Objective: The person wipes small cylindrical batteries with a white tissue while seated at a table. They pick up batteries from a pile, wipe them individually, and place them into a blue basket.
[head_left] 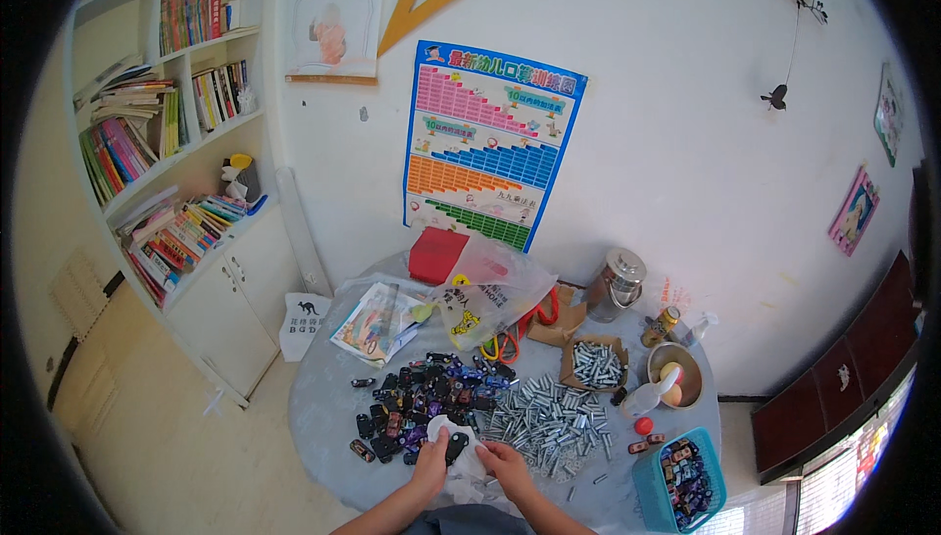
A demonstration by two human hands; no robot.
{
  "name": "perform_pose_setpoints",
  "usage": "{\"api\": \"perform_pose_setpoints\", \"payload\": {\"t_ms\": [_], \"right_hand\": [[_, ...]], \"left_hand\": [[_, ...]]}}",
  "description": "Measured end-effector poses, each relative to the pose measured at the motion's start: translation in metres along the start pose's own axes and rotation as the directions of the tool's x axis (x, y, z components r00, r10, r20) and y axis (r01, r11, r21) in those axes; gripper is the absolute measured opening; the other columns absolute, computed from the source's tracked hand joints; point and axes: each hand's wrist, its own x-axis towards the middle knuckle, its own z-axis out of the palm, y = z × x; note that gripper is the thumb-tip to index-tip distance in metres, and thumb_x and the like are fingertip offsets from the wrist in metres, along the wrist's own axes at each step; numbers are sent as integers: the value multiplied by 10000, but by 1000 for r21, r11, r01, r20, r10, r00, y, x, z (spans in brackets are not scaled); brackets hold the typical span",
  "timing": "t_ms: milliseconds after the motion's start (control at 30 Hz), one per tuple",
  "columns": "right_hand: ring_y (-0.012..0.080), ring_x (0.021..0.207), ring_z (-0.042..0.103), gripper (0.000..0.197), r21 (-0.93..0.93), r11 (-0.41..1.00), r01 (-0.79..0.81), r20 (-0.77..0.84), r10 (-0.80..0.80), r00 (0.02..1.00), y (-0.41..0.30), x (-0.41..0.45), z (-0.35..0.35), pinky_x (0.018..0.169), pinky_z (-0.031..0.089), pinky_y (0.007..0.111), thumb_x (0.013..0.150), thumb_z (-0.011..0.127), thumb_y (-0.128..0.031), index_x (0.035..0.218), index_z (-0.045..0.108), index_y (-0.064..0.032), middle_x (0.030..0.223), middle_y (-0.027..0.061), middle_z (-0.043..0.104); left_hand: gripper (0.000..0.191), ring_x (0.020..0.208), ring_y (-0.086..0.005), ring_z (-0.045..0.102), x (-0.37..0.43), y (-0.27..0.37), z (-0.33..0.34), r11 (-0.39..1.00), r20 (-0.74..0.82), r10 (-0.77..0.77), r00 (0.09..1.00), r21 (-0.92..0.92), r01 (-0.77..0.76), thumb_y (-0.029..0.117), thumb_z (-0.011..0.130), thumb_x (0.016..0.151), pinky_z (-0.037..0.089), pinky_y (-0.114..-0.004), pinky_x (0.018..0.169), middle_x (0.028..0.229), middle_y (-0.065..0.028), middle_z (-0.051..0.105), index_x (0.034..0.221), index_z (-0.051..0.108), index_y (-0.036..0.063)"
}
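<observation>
In front of me at the table's near edge, my left hand (pixel 432 463) holds a black toy car (pixel 456 445) resting in a crumpled white tissue or cloth (pixel 466 469). The tissue's right side is pinched between the thumb and fingers of my right hand (pixel 509 467). Just beyond my left hand spreads a pile of small toy cars (pixel 419 403), mostly black, blue and purple. Many small silver cylinders (pixel 548 414) lie loose beyond and to the right of my right hand. A cardboard box (pixel 564 373) behind them holds more of the cylinders (pixel 597 364).
At right, a blue plastic basket (pixel 644 487) contains toy cars, near a red ball (pixel 643 426), a spray bottle (pixel 647 399) and a metal bowl (pixel 695 399). Farther back stand a metal canister (pixel 616 285), a plastic bag (pixel 492 292) and some booklets (pixel 376 322).
</observation>
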Motion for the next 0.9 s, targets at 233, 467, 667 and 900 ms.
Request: {"api": "perform_pose_setpoints", "payload": {"t_ms": [233, 467, 667, 900], "right_hand": [[103, 751, 559, 282, 311, 950, -22, 193, -41, 980, -41, -19, 11, 668, 470, 235, 817, 612, -145, 1058, 563, -7, 896, 45, 601], [237, 941, 497, 401, -447, 736, 508, 29, -556, 831, -41, -16, 29, 787, 416, 343, 726, 673, -130, 1106, 557, -77, 1055, 128, 492], [184, 767, 551, 200, -446, 752, 486, -138, -594, 793, -47, -17, 39, 693, 435, 271, 781, 609, -93, 965, 584, -19, 856, 87, 567], [68, 694, 517, 190, 105, 945, 309, -396, -246, 885, -15, 8, 14, 602, 429, 216, 851, 562, -124, 937, 607, 39, 798, 19, 612]], "left_hand": [[565, 724, -173, 575, 1, -2, 6, 967, 7, -52, 999, 250, 48, 519, 350, 890, 462, -294, 622, 851, -70, 595, 954, 579, 7], [599, 856, -167, 542, -34, 17, 36, 974, 110, -68, 992, 222, 42, 513, 226, 918, 428, -282, 734, 1010, -89, 558, 1082, 503, 7], [599, 773, -129, 511, -18, 1, 24, 792, 205, 181, 962, 549, -266, 521, 241, 912, 402, -277, 679, 861, -47, 553, 1004, 543, 12], [343, 828, -109, 536, -24, 10, 31, 852, 433, 94, 896, 431, -297, 242, 519, 886, 439, -247, 703, 967, -71, 540, 1102, 498, -23]]}}
